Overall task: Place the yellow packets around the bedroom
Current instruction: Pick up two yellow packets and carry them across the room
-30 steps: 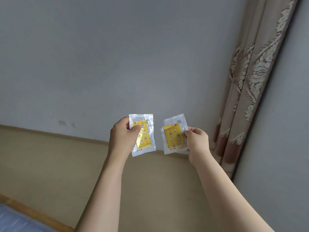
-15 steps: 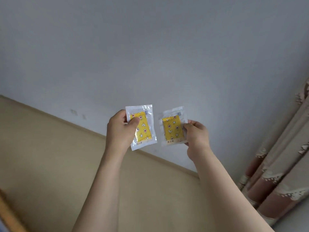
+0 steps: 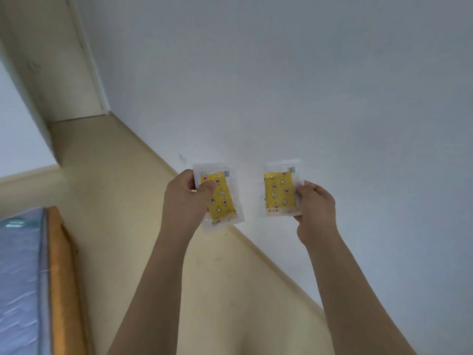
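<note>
I hold two yellow packets up in front of a pale wall, each one a clear plastic sleeve around a yellow card printed with stars and moons. My left hand (image 3: 185,201) grips the left packet (image 3: 222,198) by its left edge, thumb across the front. My right hand (image 3: 316,204) pinches the right packet (image 3: 279,192) by its right edge. The packets are apart and both stand roughly upright.
A beige floor (image 3: 143,252) runs along the pale wall (image 3: 307,85). At the lower left is a bed with an orange wooden frame (image 3: 64,278) and a blue mattress (image 3: 20,278). A beige door or cupboard panel (image 3: 58,60) stands at the upper left.
The view has swung left: the curtain has left the frame, and the bed and door panel have come in. Both hands still hold the packets, now a little further apart.
</note>
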